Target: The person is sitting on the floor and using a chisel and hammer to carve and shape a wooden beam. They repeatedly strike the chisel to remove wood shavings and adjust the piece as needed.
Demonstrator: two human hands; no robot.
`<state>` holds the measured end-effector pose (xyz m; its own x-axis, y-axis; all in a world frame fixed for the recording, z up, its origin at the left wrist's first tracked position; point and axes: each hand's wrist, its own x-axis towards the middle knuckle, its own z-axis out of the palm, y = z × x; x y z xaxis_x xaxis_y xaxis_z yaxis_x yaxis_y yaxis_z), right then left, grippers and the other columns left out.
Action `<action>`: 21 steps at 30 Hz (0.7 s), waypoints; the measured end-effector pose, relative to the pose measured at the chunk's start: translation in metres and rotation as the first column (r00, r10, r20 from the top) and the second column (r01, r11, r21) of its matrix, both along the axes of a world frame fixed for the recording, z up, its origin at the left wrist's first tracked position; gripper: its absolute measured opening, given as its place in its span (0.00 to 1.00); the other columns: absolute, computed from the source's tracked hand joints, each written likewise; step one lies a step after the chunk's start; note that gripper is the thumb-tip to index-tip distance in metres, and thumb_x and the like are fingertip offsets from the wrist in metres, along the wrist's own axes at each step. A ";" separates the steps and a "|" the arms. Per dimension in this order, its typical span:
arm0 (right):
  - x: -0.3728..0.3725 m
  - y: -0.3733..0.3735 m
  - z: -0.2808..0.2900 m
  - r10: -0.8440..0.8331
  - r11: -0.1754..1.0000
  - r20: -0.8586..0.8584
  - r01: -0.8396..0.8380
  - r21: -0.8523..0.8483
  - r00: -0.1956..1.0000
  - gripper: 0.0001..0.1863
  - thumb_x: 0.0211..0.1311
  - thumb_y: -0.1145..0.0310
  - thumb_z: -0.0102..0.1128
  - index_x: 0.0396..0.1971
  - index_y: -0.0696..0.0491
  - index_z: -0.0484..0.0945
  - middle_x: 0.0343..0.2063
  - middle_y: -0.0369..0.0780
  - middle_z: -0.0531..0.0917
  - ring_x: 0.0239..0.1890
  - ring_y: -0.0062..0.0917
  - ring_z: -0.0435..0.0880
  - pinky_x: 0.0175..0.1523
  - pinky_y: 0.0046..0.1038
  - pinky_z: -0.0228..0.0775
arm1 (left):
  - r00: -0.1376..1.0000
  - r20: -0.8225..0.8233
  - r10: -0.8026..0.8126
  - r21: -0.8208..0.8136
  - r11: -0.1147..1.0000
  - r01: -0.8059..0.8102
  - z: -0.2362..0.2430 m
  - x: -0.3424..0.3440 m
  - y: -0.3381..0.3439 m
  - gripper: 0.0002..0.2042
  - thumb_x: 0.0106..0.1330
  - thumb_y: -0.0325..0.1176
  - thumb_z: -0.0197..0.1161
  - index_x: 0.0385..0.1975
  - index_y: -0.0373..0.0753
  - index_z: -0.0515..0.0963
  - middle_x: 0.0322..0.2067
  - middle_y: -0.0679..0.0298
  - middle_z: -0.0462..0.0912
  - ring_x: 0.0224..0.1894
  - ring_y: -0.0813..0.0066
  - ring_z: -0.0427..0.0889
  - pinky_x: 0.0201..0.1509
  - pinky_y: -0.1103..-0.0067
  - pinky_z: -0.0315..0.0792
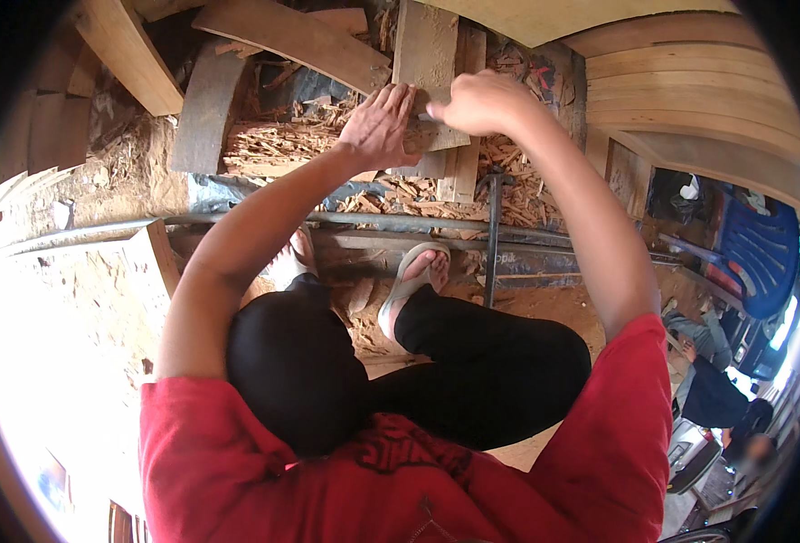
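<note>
I squat in a red shirt and black trousers, both arms stretched forward. My left hand [380, 125] lies flat, fingers spread, on a short wooden board [429, 54] that stands among wood shavings. My right hand [479, 101] is closed into a fist just right of it, over the same board's lower edge; a small pale tip shows at the fist, but I cannot tell what it grips. A second narrow plank [461, 172] lies under the board.
Wood chips and shavings [273, 145] cover the ground. Loose planks [128, 54] lie at upper left, curved stacked boards [689, 90] at upper right. A metal pipe [400, 221] runs across before my sandalled foot [413, 276]. A blue plastic chair [762, 253] and another person [712, 380] are at right.
</note>
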<state>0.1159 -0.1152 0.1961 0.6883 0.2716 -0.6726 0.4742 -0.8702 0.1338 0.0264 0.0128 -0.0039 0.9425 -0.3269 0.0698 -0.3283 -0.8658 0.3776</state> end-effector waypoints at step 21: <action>-0.105 -0.099 -0.081 -0.138 0.891 0.219 0.024 0.453 0.966 0.21 0.75 0.56 0.65 0.51 0.61 0.87 0.27 0.54 0.90 0.34 0.51 0.93 0.42 0.51 0.88 | 0.989 -0.145 -0.035 0.011 0.999 0.036 0.011 0.014 0.000 0.65 0.51 0.58 0.85 0.84 0.33 0.54 0.77 0.46 0.69 0.78 0.46 0.70 0.83 0.59 0.69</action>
